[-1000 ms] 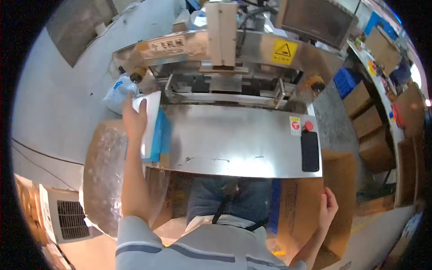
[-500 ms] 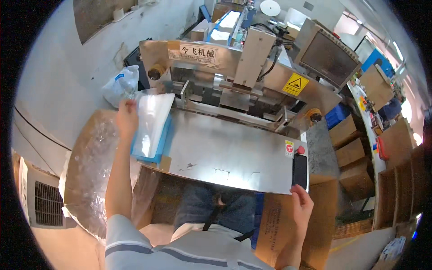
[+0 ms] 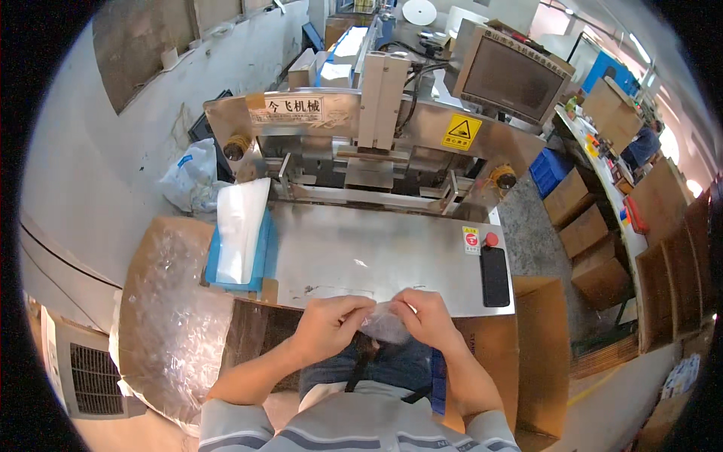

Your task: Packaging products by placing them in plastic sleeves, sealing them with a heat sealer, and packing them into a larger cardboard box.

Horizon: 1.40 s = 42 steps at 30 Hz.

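Observation:
Over my lap, just in front of the steel machine table (image 3: 376, 248), I hold a small clear plastic bag (image 3: 384, 324). My left hand (image 3: 331, 324) pinches its upper left edge between thumb and fingers. On the other side my right hand (image 3: 425, 316) pinches the upper right edge. The bag hangs down between both hands; whether anything is inside cannot be made out. To the left, a stack of clear plastic sheets or bags (image 3: 239, 226) lies on a blue holder (image 3: 269, 248) at the table's corner.
A large carton (image 3: 132, 301) full of clear plastic bags stands at left. The machine's steel frame (image 3: 339, 120) spans the table's back. A black phone (image 3: 495, 277) and red button (image 3: 491, 239) sit at the right end. An open cardboard box (image 3: 538, 346) stands below right.
My left hand has come from the stack at the left to the middle. My right hand has moved in from the table's right corner. Both now hold the clear bag.

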Each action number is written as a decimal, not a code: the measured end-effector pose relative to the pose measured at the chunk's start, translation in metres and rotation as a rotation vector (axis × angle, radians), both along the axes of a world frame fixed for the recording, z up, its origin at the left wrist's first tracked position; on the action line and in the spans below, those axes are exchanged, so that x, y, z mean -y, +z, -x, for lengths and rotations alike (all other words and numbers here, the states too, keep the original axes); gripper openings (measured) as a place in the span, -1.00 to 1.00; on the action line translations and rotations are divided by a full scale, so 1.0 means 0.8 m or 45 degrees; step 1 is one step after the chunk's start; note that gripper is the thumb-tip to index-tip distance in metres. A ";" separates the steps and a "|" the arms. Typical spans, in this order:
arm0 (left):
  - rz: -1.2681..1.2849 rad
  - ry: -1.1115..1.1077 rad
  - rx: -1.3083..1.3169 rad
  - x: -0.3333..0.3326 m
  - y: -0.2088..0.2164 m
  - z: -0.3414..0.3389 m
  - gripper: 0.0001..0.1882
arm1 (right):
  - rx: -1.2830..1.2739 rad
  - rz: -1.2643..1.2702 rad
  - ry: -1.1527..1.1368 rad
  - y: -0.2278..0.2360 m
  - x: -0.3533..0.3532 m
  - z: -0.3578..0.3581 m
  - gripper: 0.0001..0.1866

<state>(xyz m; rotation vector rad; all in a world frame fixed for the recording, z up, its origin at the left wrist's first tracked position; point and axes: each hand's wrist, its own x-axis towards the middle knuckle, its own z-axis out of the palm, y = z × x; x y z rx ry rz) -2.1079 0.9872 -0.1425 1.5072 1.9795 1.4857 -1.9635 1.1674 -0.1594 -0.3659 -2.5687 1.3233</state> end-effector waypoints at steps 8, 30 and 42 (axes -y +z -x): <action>0.456 0.121 0.938 0.005 -0.074 -0.011 -0.82 | -0.558 -0.317 -0.190 -0.011 0.017 -0.019 -0.90; 0.722 -0.651 -0.141 -0.018 -0.051 0.040 -0.75 | 0.128 0.135 0.354 -0.032 -0.005 -0.046 -0.85; 0.645 -0.685 0.029 0.024 -0.039 0.061 -0.77 | 0.315 0.135 0.410 -0.045 -0.017 -0.039 -0.83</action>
